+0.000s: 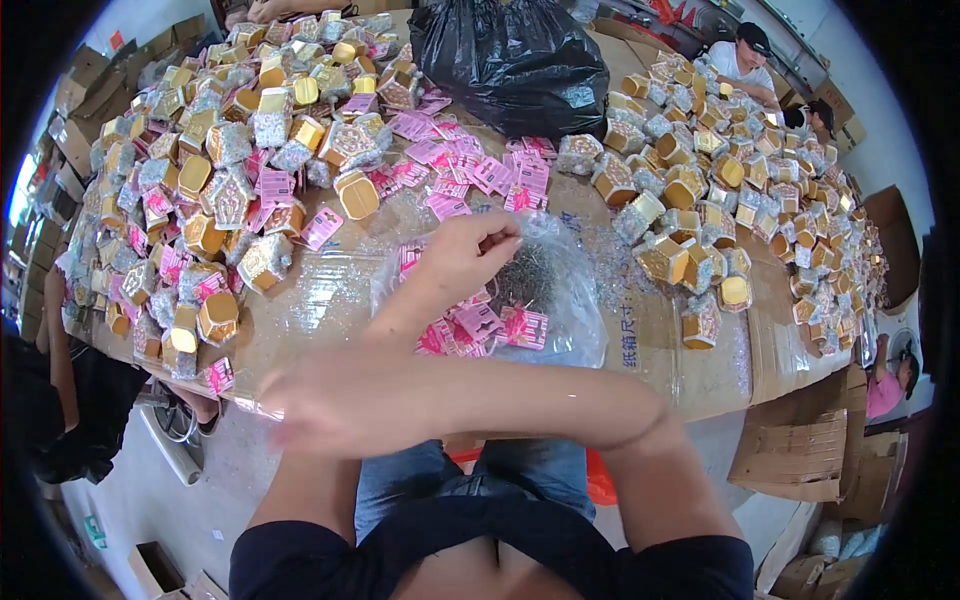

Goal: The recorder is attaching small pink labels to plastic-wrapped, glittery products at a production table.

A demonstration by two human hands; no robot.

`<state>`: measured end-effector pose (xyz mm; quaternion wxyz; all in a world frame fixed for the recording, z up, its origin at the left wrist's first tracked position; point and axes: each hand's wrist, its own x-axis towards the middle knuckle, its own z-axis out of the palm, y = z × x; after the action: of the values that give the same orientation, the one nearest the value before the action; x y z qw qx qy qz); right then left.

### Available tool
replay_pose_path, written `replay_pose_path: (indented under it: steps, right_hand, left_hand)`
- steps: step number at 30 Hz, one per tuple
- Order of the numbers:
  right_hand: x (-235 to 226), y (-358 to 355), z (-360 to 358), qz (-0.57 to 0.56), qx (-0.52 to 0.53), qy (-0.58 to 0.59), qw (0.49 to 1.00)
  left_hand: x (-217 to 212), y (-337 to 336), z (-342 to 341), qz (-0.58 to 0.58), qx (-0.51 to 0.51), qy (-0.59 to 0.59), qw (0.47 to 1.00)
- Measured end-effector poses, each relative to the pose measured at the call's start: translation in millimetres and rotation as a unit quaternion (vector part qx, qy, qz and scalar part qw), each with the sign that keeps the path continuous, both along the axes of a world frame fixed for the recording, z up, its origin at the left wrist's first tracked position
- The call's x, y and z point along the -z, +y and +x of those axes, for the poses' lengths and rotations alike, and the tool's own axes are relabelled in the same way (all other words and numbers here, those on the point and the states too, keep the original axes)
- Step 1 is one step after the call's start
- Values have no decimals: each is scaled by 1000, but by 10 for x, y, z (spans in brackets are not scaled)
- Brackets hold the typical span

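Reaching away from the body, the left hand (462,250) sits over the near-left mouth of a clear plastic bag (560,290) that lies on the cardboard-covered table (330,300). Its fingertips are drawn together at the far end, as if pinching something small from the bag's opening, though what they hold is too small to tell. The bag bulges to the right of that hand and a little farther off, with silvery shreds inside and pink printed tags (470,325) spilling from its near side, just beside the left forearm.

The right hand (320,400) is crossed over to the left, near the body and at the table's near edge. It is blurred, so I cannot tell whether it is spread or closed, or whether it holds anything. Of the two, the left hand is plainly the nearer to the bag, touching it; the right is well apart from it, near and to the left.

Around them, gold hexagonal boxes (215,315) lie heaped on the left and more of the same (700,240) on the right. A loose spread of pink tags (470,165) lies on the far side of the bag, and a black rubbish bag (510,60) stands at the far edge. Other people sit at the far right corner.
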<state>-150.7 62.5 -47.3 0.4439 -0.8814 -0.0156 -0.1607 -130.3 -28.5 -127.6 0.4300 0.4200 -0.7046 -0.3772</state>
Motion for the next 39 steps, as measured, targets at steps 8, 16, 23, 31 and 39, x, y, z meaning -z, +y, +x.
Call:
replay_pose_path:
  steps: [8,16,23,31,39]
  right_hand:
    - [274,351,1234,129,-344,351,861]
    - [468,351,1235,82,-273,420,862]
    - [498,356,1203,-17,-171,463,869]
    - [546,409,985,-47,-120,306,943]
    - [324,-15,283,-148,255,-152,943]
  left_hand:
    - [-13,36,-46,-123,-4,-71,990]
    - [30,34,-35,-160,-16,-85,983]
    - [34,6,-40,-157,-11,-92,983]
    - [55,15,-36,-132,0,-98,986]
    - [-10,-18,-21,-105,-27,-66,992]
